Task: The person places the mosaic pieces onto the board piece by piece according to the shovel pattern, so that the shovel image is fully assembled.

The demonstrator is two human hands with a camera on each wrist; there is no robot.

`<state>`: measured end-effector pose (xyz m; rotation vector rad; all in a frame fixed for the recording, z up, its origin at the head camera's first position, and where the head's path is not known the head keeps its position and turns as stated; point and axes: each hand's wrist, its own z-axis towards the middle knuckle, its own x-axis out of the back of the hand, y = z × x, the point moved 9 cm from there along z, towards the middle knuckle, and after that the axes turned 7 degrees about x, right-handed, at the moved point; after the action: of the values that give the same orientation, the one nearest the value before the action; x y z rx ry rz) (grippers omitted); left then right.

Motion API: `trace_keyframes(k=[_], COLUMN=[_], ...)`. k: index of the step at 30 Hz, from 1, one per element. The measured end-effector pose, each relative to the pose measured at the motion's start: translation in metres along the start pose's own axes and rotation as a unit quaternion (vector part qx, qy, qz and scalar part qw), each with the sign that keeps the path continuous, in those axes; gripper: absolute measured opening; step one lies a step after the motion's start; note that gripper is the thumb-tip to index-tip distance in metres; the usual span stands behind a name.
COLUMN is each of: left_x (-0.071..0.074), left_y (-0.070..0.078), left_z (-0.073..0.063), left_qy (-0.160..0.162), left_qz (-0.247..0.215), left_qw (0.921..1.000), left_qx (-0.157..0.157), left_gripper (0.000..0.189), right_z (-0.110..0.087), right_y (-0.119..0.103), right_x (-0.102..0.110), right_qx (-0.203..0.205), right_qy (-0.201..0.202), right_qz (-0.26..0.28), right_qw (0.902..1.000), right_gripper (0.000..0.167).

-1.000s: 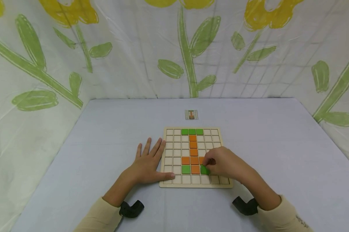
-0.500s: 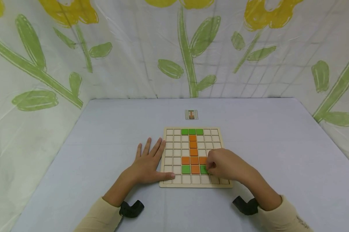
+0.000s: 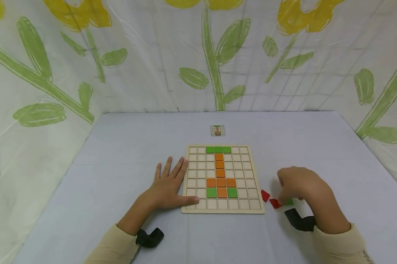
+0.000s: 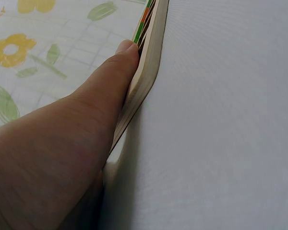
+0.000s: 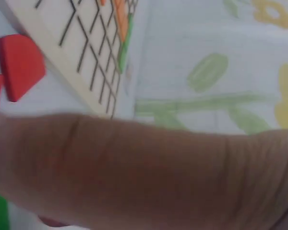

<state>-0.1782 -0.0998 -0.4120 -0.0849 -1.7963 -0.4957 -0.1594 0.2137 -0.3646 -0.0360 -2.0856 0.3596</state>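
Note:
In the head view a wooden grid board (image 3: 223, 211) lies on the table, with orange tiles (image 3: 220, 173) in a column and a short row. Green tiles (image 3: 218, 150) fill part of its far row, and two more flank the lowest orange one. My left hand (image 3: 167, 189) rests with spread fingers at the board's left side, its thumb (image 4: 105, 81) over the near left corner. Right of the board, my right hand (image 3: 305, 185) is lowered over a green piece (image 3: 289, 201), beside two red pieces (image 3: 265, 195). Its fingertips are mostly hidden, so any grip is unclear.
A small pattern card (image 3: 217, 130) lies beyond the board. A white cloth (image 3: 145, 66) with painted flowers hangs behind the table. Black wrist mounts (image 3: 149, 237) stick out below both hands. The right wrist view shows a red piece (image 5: 21, 67) close to the board's edge.
My right hand has left the green tile in the board's lower row and moved right, off the board. Red and green loose pieces now show there. The left hand has stayed still.

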Motion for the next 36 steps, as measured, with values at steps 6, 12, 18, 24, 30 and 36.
trace_keyframes(k=[6,12,18,24,30,36], left_x=[0.0,0.001,0.0,-0.001,0.0,-0.001], left_y=[-0.001,0.0,0.0,-0.001,0.0,-0.001], left_z=[-0.001,-0.001,0.0,0.0,0.0,0.001], left_qy=[-0.004,-0.001,-0.004,-0.005,0.0,-0.001], left_qz=[-0.001,-0.001,-0.002,0.001,-0.002,0.001], left_qw=[1.0,1.0,1.0,1.0,1.0,1.0], left_qx=[0.001,-0.001,0.001,0.005,0.001,0.004], left_gripper=[0.123,0.123,0.123,0.123,0.122,0.123], right_z=[0.005,0.012,0.018,0.02,0.023,0.021], right_y=[0.0,-0.013,-0.024,-0.024,-0.019,-0.019], right_x=[-0.014,-0.014,-0.01,-0.008,-0.006,-0.006], right_qx=[-0.001,0.049,0.092,0.097,0.084,0.08], right_qy=[-0.02,-0.021,-0.004,0.002,0.01,0.018], right_qz=[0.041,0.054,0.042,0.05,0.037,0.016], right_qw=[0.999,0.9971,0.9949,0.994,0.9957,0.9965], right_gripper=[0.038,0.032,0.032,0.032,0.024,0.021])
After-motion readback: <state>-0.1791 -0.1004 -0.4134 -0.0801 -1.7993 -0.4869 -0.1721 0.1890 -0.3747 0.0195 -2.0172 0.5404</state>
